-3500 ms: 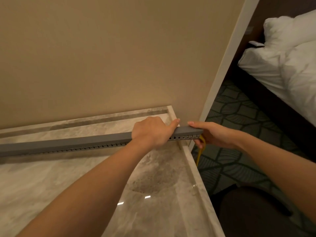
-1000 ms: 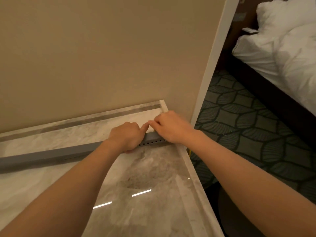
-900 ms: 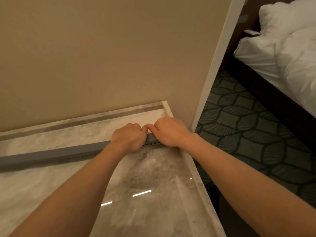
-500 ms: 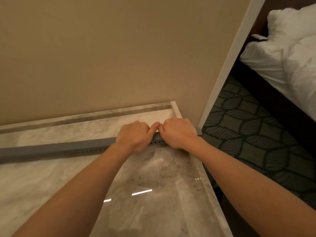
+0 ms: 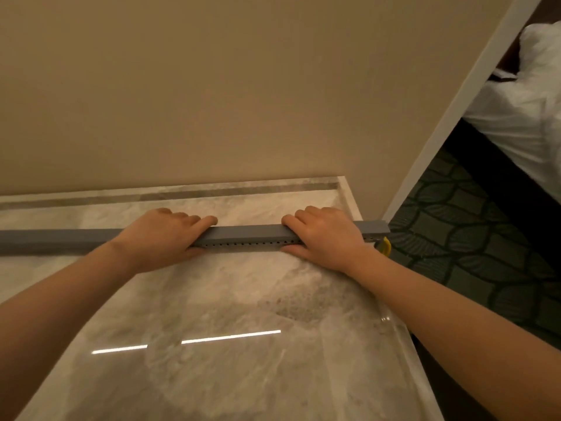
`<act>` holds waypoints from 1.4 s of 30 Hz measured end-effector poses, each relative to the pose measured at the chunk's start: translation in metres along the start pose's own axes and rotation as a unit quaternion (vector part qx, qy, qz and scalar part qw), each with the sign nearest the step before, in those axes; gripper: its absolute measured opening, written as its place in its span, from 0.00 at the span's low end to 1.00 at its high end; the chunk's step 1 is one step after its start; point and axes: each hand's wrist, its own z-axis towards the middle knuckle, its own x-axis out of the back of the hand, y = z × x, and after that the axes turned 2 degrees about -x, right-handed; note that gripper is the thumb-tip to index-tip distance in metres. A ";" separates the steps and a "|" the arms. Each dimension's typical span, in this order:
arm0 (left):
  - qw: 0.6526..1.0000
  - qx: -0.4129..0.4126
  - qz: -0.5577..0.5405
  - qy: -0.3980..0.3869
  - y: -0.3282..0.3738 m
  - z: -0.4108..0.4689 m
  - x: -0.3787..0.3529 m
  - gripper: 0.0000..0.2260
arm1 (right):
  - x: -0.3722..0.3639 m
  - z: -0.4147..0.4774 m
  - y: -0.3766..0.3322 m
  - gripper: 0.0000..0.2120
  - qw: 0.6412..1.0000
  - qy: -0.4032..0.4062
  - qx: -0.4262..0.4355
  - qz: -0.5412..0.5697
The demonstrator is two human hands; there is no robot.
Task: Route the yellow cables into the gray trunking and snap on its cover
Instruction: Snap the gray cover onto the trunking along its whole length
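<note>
The left hand (image 5: 164, 235) and right hand (image 5: 329, 235) are clamped over the gray trunking (image 5: 249, 233), fingers curled across its top and thumbs tucked against its near side, with a bare stretch between them. The trunking is laid across the marble tabletop (image 5: 243, 299) near the wall (image 5: 212, 86); its left end is cut off by the frame and its right end juts past the table edge. Only a short bit of yellow cable (image 5: 385, 245) is seen below that end; the rest is hidden.
</note>
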 end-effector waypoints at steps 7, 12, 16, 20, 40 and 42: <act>0.988 0.109 0.002 0.106 -0.036 -0.031 -0.035 0.20 | -0.012 0.020 0.015 0.17 0.998 0.046 0.041 -0.019; 0.990 0.087 0.033 0.105 -0.067 -0.020 -0.047 0.21 | -0.025 0.040 0.034 0.21 0.998 0.061 0.026 0.009; 0.990 0.085 0.018 0.115 -0.083 -0.005 -0.047 0.17 | -0.035 0.056 0.050 0.21 0.997 0.074 0.015 0.007; 0.987 0.073 0.029 0.139 -0.093 0.006 -0.041 0.13 | -0.040 0.069 0.065 0.20 0.992 0.114 0.035 -0.035; 0.980 0.174 0.035 0.093 -0.093 -0.017 -0.023 0.20 | -0.053 0.127 -0.021 0.16 0.987 0.137 0.047 -0.063; 0.979 0.187 0.029 0.081 -0.099 -0.035 -0.026 0.19 | -0.053 0.145 -0.047 0.16 0.989 0.127 0.057 -0.057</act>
